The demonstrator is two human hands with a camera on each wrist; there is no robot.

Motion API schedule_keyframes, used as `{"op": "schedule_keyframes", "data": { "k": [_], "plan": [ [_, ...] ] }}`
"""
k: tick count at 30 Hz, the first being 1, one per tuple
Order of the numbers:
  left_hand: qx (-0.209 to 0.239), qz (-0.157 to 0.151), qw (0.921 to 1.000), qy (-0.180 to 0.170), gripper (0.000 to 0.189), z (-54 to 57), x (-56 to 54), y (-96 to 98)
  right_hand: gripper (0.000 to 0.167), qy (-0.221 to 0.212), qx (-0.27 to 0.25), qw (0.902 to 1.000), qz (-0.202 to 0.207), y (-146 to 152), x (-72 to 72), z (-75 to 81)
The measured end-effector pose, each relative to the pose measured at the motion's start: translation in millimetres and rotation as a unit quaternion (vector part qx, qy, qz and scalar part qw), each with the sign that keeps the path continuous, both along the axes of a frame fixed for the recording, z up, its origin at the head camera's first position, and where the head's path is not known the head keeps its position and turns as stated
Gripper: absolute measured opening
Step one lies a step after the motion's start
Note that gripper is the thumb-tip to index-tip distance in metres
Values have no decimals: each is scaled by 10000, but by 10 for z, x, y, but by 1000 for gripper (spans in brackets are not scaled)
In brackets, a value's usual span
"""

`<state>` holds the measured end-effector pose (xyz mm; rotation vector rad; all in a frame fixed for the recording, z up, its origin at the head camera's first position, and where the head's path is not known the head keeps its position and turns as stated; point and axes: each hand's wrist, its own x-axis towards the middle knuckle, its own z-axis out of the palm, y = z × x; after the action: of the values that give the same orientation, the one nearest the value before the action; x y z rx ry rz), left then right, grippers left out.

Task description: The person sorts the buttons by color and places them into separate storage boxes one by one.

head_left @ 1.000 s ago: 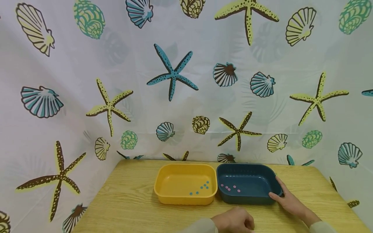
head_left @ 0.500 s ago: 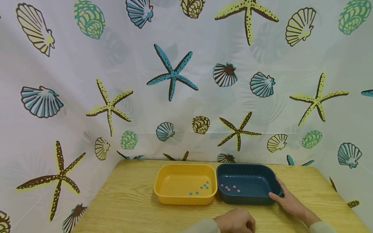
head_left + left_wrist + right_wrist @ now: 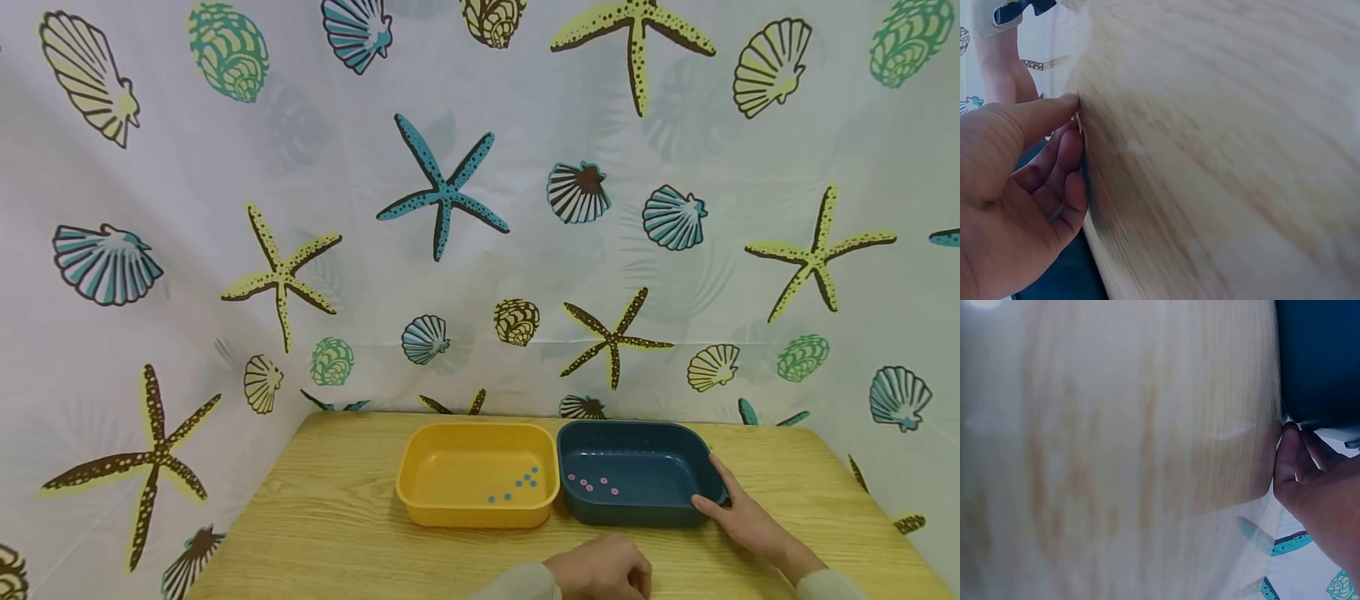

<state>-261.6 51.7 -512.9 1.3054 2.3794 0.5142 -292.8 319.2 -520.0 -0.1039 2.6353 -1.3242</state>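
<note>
My left hand [image 3: 603,567] is low over the front of the table, its fingers curled. In the left wrist view its thumb and index fingertip [image 3: 1072,139] come together close to the wood; I cannot tell whether something small is between them. My right hand [image 3: 746,517] holds the right front corner of the dark blue bin [image 3: 637,515], thumb over the front rim and fingers along the outer side. Several small pink button-like discs [image 3: 603,481] lie in the bin's left part. The right wrist view shows the right fingers [image 3: 1288,456] at the bin's lower corner.
A yellow bin [image 3: 480,517] stands against the blue bin's left side, with several small blue button-like discs [image 3: 519,483] at its right. Both are on a wooden table [image 3: 337,500]. A white curtain [image 3: 525,250] printed with shells and starfish surrounds its back and sides.
My left hand shifts very slightly right, then back left, at the front of the table. The right hand, both bins and the discs stay in place.
</note>
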Motion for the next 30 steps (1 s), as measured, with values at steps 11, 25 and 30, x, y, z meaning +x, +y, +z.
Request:
{"op": "schedule_keyframes", "data": {
  "k": [11,25,30],
  "plan": [
    [161,183,9996,-174,7,0,-20,-136,90,-63,-31,10000,30,-4,4,15],
    [385,420,9982,-193,10,16,-41,-251,89,-75,-116,9999,40,-14,23,39],
    [666,775,9922,-716,12,14,-82,-315,89,-86,-151,9998,76,-14,23,47]
  ]
}}
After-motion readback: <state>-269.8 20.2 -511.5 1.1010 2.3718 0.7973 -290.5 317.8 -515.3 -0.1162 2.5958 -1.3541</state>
